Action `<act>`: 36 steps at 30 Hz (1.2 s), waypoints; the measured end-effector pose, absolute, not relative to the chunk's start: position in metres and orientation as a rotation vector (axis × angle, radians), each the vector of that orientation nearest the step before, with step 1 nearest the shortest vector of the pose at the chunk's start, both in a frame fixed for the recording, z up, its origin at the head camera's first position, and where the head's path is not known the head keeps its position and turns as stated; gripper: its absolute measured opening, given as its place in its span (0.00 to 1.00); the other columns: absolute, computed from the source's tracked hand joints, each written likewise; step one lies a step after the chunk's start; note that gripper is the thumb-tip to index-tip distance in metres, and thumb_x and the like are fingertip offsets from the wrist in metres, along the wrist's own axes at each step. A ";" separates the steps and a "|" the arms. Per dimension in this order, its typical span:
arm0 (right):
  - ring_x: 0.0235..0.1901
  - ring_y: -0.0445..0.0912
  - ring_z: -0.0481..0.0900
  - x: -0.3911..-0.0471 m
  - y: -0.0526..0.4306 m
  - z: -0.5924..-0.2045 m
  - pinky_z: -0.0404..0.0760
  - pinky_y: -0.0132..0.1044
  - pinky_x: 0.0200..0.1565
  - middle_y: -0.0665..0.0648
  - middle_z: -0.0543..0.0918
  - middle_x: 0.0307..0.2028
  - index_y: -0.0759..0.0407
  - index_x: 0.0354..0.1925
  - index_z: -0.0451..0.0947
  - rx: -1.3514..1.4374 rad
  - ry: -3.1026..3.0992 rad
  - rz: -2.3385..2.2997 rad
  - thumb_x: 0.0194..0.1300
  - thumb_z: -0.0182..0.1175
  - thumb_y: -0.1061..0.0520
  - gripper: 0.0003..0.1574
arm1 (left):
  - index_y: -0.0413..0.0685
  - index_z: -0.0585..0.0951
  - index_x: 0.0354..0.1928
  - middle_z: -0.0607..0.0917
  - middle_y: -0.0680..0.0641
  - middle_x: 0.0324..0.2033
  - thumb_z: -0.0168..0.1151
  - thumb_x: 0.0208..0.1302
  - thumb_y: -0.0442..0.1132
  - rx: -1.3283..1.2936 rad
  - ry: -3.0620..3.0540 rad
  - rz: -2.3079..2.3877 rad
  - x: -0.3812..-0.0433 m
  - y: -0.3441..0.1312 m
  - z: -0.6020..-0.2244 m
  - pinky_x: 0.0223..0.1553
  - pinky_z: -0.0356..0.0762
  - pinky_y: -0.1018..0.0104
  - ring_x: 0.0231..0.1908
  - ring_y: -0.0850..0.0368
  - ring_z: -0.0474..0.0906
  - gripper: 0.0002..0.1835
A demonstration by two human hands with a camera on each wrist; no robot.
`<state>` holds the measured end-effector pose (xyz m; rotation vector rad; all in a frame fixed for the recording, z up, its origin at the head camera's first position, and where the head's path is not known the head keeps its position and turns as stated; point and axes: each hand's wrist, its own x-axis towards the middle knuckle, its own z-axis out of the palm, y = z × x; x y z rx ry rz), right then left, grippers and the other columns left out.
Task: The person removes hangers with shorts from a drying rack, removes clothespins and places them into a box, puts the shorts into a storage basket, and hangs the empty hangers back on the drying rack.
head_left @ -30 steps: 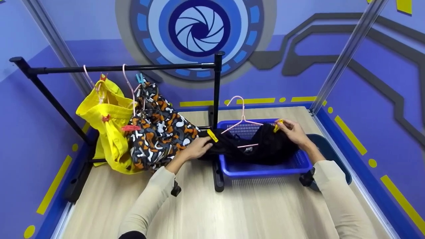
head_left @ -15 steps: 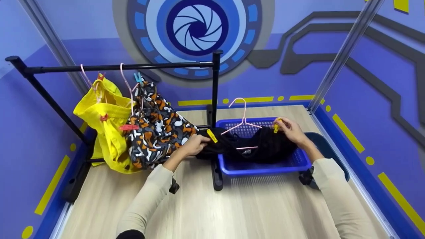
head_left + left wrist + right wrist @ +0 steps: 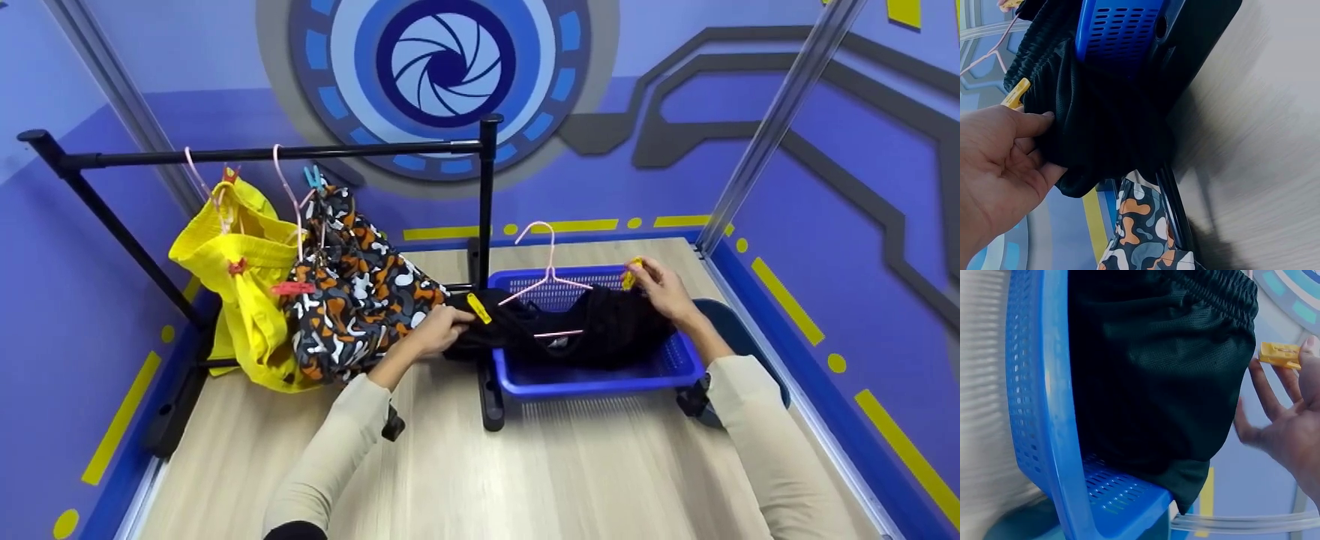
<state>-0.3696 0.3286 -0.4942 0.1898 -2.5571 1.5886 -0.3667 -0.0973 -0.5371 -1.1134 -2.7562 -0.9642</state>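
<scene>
Black shorts (image 3: pixel 626 330) with an elastic waistband lie across the blue basket (image 3: pixel 592 390), one side spilling out to the left. A pink hanger (image 3: pixel 552 251) sits in the waistband, its hook upright. My left hand (image 3: pixel 435 330) pinches the waistband's left end between thumb and fingers, just below a yellow clothespin (image 3: pixel 1015 93) clipped there. Between my right thumb and fingers is a second yellow clothespin (image 3: pixel 1279 354), right at the waistband's outer edge in the right wrist view. My right hand (image 3: pixel 664 289) is at the basket's far right corner.
Left of the basket stands a black clothes rack (image 3: pixel 315 152). Yellow shorts (image 3: pixel 259 300) and patterned shorts (image 3: pixel 360 292) hang from it on pink hangers with clothespins. A dark teal bin (image 3: pixel 724 322) is partly hidden behind the basket's right side.
The right hand has lifted slightly up and to the right with its clothespin over the last half second. The left hand has stayed on the shorts, shifted a little left since a second ago.
</scene>
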 end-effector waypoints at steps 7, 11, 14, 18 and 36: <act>0.37 0.30 0.82 -0.372 0.324 -0.485 0.87 0.30 0.43 0.72 0.79 0.48 0.72 0.70 0.66 0.167 -2.492 1.574 0.79 0.52 0.58 0.29 | 0.32 0.85 0.52 0.88 0.35 0.51 0.57 0.65 0.25 -1.093 -2.774 -0.949 -0.367 -0.097 -0.537 0.57 0.81 0.46 0.52 0.39 0.86 0.15; 0.37 0.39 0.87 -0.375 0.323 -0.478 0.83 0.21 0.39 0.78 0.80 0.46 0.70 0.74 0.60 0.122 -2.485 1.415 0.76 0.55 0.63 0.33 | 0.32 0.86 0.51 0.88 0.35 0.49 0.58 0.66 0.25 -1.107 -2.767 -0.932 -0.366 -0.097 -0.536 0.55 0.82 0.47 0.50 0.40 0.86 0.15; 0.45 0.55 0.87 -0.379 0.322 -0.471 0.76 0.13 0.38 0.78 0.81 0.48 0.69 0.76 0.56 0.102 -2.513 1.267 0.76 0.54 0.65 0.36 | 0.32 0.86 0.50 0.89 0.35 0.48 0.57 0.66 0.24 -1.103 -2.764 -0.935 -0.365 -0.098 -0.535 0.53 0.82 0.47 0.48 0.41 0.86 0.14; 0.43 0.55 0.88 -0.383 0.325 -0.461 0.74 0.12 0.36 0.78 0.82 0.49 0.70 0.75 0.58 0.083 -2.476 1.187 0.74 0.57 0.67 0.37 | 0.31 0.85 0.50 0.88 0.34 0.48 0.57 0.66 0.24 -1.078 -2.786 -0.958 -0.363 -0.101 -0.534 0.54 0.82 0.47 0.49 0.41 0.86 0.14; 0.54 0.70 0.81 -0.369 0.406 -0.452 0.77 0.61 0.60 0.78 0.82 0.53 0.71 0.64 0.75 -0.359 -2.538 0.836 0.75 0.57 0.61 0.24 | 0.31 0.85 0.52 0.88 0.35 0.51 0.57 0.67 0.25 -1.111 -2.752 -0.971 -0.362 -0.098 -0.534 0.55 0.82 0.48 0.51 0.41 0.86 0.15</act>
